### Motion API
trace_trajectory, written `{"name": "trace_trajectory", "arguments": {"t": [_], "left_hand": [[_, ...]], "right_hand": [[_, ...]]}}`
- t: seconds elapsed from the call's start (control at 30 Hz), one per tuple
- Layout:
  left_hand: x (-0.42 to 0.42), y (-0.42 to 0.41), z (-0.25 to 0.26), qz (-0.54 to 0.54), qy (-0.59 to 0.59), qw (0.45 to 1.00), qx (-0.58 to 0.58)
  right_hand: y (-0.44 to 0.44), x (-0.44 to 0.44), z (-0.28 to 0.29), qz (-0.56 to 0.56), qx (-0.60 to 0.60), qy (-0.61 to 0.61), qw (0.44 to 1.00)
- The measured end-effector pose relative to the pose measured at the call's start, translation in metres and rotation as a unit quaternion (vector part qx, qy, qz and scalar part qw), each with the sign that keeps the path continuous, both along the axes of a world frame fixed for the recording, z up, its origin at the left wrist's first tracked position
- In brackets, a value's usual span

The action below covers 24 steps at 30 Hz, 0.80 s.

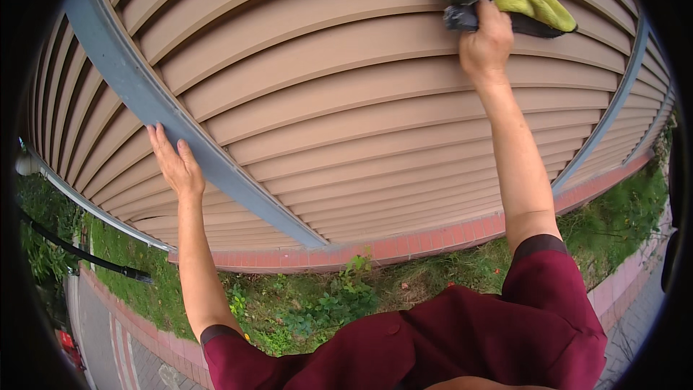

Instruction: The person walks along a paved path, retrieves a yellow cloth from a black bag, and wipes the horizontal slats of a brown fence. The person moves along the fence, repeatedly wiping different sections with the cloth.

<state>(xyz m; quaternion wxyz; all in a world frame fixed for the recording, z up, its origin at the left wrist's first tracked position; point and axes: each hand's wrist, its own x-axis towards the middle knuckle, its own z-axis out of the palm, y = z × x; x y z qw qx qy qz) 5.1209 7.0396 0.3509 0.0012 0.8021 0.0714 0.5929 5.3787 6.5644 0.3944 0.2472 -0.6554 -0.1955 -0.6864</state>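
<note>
High on the right, my right hand (489, 46) grips a bunched yellow-green and dark grey cleaning cloth (528, 0) against the tan louvered slats (335, 49). One loose end of the cloth spreads to the right of the fist. On the left, my left hand (178, 165) rests with its fingers spread on the edge of a grey metal post (216, 165) that runs between two panels of slats. Nothing is held in it. Both arms are stretched out and raised.
Below the slats runs a red brick ledge (400, 244), with grass and leafy plants (346, 303) at its foot. Another grey post (628, 81) stands at the right. A black pole or hose (81, 252) juts in at the left, above a paved path (103, 325).
</note>
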Motion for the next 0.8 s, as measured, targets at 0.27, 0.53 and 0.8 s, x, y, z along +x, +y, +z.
{"name": "trace_trajectory", "arguments": {"t": [0.27,0.53,0.8], "left_hand": [[0.059,0.013,-0.025,0.027,-0.183,0.983,0.021],[0.049,-0.007,-0.024,0.068,-0.174,0.981,0.047],[0.058,0.004,-0.025,0.070,-0.199,0.975,0.064]], "right_hand": [[0.289,-0.142,-0.030,0.270,-0.264,0.075,0.923],[0.013,-0.047,-0.015,0.026,-0.125,0.009,0.992],[0.047,-0.038,-0.034,-0.022,0.019,0.168,0.985]]}}
